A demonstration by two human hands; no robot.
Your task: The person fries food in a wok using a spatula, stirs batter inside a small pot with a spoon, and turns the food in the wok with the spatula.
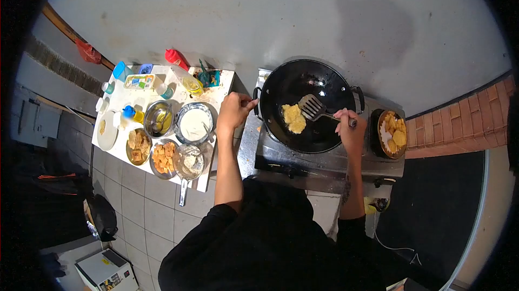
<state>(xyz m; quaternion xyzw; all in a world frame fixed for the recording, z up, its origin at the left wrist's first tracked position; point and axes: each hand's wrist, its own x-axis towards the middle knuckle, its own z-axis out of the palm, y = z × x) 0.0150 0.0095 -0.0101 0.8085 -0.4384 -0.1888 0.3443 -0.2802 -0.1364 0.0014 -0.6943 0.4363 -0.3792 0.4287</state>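
Nearest is the person's black top (275, 231), and beyond it the right hand (348, 125) is closed round the handle of a slotted spatula (324, 114), while the left hand (233, 110) pinches the near-side loop handle (256, 102) of a black wok (316, 141). Golden battered pieces (293, 119) lie in the wok, beside the spatula's blade, with a grey wall (259, 15) behind.

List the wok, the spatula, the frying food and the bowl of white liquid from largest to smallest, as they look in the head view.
1. Wok, clearly largest.
2. Spatula and bowl, not ranked: the spatula looks longer, the bowl broader.
3. Food, smallest.
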